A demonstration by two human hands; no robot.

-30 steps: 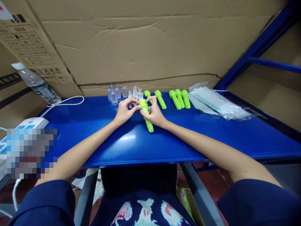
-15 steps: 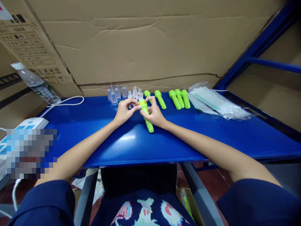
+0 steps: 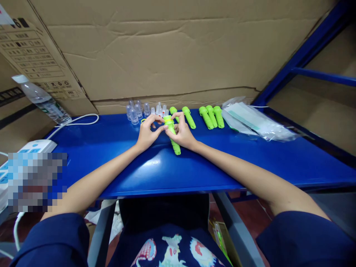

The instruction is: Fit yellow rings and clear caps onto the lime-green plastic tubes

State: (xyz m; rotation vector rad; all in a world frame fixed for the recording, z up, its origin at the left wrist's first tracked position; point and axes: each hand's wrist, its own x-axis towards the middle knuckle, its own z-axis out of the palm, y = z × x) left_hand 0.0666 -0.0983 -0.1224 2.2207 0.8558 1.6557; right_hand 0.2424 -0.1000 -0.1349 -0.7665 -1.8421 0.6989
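Note:
My right hand (image 3: 181, 133) is wrapped around a bright green torch-shaped plastic piece (image 3: 174, 142), whose lower end rests on the blue table (image 3: 116, 155). My left hand (image 3: 147, 131) pinches at the head of the same green piece with fingertips; a thin green ring shows by its fingers. Behind my hands stand several small clear plastic caps (image 3: 136, 110). More green pieces lie in a row at the back: two (image 3: 189, 116) near my right hand and three (image 3: 211, 116) further right.
Clear plastic bags (image 3: 256, 120) lie at the back right. A water bottle (image 3: 41, 99), a white cable (image 3: 75, 121) and a white power strip (image 3: 33, 146) are at the left. Cardboard boxes (image 3: 172, 52) wall off the back. A blue shelf frame (image 3: 308, 70) rises at right.
Both hands stay on the green piece with only small finger shifts at its head. The view has drifted slightly.

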